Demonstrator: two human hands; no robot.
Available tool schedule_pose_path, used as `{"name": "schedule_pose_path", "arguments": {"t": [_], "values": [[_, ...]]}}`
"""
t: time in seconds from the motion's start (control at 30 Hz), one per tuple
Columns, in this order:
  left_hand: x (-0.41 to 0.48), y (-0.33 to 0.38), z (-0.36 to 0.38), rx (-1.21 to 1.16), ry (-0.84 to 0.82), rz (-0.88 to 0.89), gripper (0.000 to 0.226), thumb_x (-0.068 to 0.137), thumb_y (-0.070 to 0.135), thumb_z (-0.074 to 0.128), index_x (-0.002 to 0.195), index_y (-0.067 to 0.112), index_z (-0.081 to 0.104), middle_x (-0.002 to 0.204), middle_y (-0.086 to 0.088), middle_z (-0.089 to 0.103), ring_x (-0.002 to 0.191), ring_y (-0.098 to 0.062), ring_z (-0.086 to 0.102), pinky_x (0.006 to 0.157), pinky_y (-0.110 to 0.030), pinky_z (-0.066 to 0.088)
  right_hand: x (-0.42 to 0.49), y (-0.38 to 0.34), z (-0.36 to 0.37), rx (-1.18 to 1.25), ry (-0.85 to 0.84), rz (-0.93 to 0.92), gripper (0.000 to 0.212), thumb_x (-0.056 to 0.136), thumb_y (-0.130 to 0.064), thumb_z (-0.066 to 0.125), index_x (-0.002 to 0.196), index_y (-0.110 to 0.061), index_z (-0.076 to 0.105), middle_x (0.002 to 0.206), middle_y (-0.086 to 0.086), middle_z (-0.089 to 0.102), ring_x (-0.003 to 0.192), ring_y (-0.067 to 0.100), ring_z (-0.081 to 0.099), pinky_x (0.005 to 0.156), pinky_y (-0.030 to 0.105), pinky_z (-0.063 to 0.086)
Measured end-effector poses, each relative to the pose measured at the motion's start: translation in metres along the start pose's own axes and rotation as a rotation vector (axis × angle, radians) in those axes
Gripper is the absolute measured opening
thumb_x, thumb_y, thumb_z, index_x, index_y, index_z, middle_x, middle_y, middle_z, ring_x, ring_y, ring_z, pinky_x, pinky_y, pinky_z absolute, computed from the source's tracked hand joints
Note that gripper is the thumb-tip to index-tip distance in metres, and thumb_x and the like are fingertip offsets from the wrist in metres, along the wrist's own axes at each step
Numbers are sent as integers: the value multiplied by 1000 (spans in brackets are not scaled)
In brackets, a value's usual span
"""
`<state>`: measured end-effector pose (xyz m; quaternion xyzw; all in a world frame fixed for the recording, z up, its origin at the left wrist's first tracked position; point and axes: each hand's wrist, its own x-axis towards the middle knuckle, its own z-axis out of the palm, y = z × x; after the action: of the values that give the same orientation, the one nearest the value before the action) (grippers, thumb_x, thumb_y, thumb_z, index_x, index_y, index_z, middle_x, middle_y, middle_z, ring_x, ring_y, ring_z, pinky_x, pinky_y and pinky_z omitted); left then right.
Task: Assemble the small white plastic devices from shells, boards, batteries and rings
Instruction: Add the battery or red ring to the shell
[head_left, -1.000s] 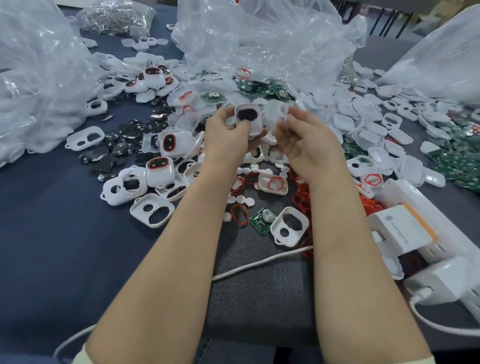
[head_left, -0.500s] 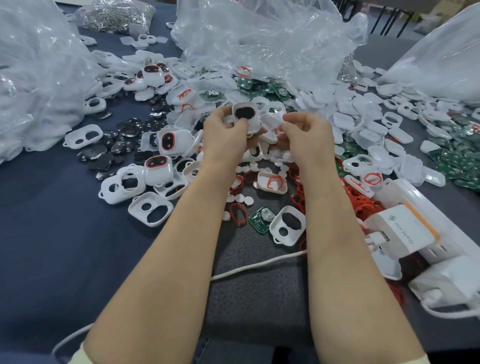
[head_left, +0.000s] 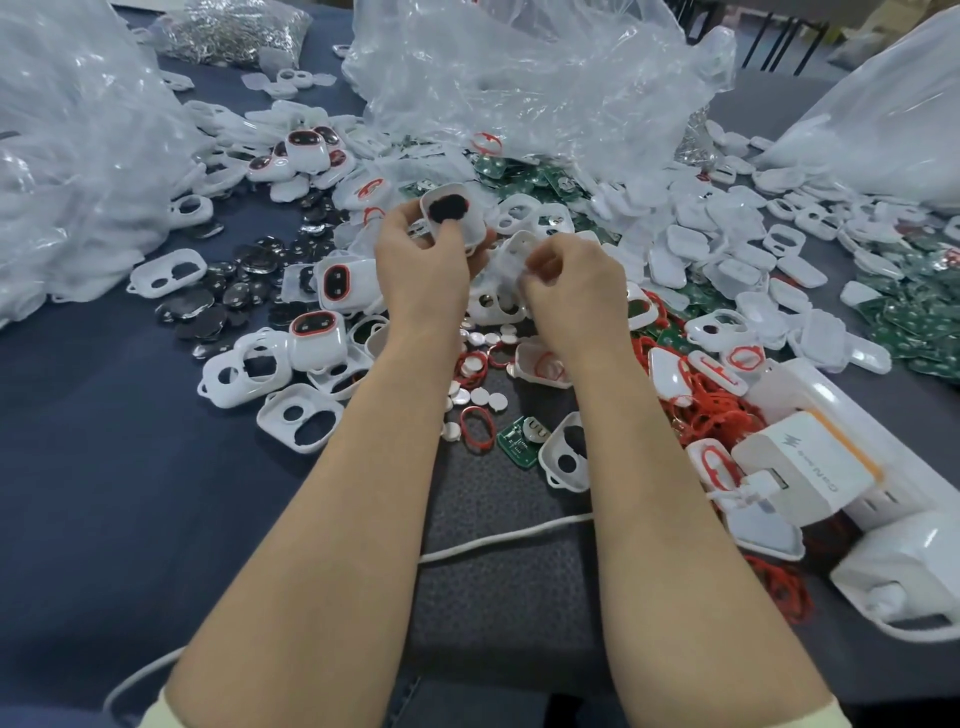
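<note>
My left hand (head_left: 426, 270) grips a white shell (head_left: 453, 214) with a dark insert in its opening, held up above the pile. My right hand (head_left: 574, 283) pinches a second white shell piece (head_left: 511, 262) just to the right of it; the two pieces are apart. Finished white devices with red rings (head_left: 317, 340) stand to the left. Loose open shells (head_left: 298, 421), red rings (head_left: 477, 427), a green board (head_left: 523, 441) and round batteries (head_left: 480, 397) lie on the dark table below my hands.
Clear plastic bags (head_left: 519, 78) rise at the back, left and right. Dark round inserts (head_left: 208, 306) lie left. Green boards (head_left: 924, 322) spread at the right. A white power strip with a charger (head_left: 810, 467) and a white cable (head_left: 498, 540) sit at the right front.
My right hand has drawn down and away from the left with its shell piece. The left hand has tilted its shell so the dark insert faces up.
</note>
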<state>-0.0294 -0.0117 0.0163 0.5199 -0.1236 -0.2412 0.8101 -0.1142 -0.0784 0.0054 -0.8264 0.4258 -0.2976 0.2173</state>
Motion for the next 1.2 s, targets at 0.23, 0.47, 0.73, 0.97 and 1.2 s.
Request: {"name": "schedule_pose_path", "arguments": {"t": [0.23,0.47,0.73,0.97,1.2], "values": [[-5,5,2,0,-28,-18,17,96,0,51,93,16,51,93,-13,64,60,-10,69,63,-21,56,1,-2,-27,601,-48,188,12,88,-9,65,81,-18,61,63,-4,66,65,15,66,70,36,57],[-9,25,10,-33,-16,62,14,95,-2,52,100,11,51,80,-9,65,61,-13,69,62,-23,58,-1,-14,-41,817,-99,195,8,90,-1,62,85,-8,60,65,4,68,56,12,68,55,20,53],[-13,7,4,174,-40,38,17,95,6,55,91,22,52,75,-1,66,68,-16,66,71,-33,58,-5,-14,-46,642,-27,146,13,90,-12,64,81,-20,64,64,-7,67,54,7,65,59,23,55],[-14,4,9,79,-131,-29,16,95,-2,51,101,12,53,86,-11,66,81,-21,65,67,-25,59,-5,-27,-34,538,30,73,18,88,-10,66,74,-23,62,64,-4,65,53,6,62,62,24,54],[-12,1,10,52,-150,-48,22,100,9,47,119,3,57,111,-24,65,92,-25,67,78,-34,60,-5,-32,-25,300,161,-31,5,86,-15,65,83,-16,62,71,-5,62,74,15,62,76,22,49]]}}
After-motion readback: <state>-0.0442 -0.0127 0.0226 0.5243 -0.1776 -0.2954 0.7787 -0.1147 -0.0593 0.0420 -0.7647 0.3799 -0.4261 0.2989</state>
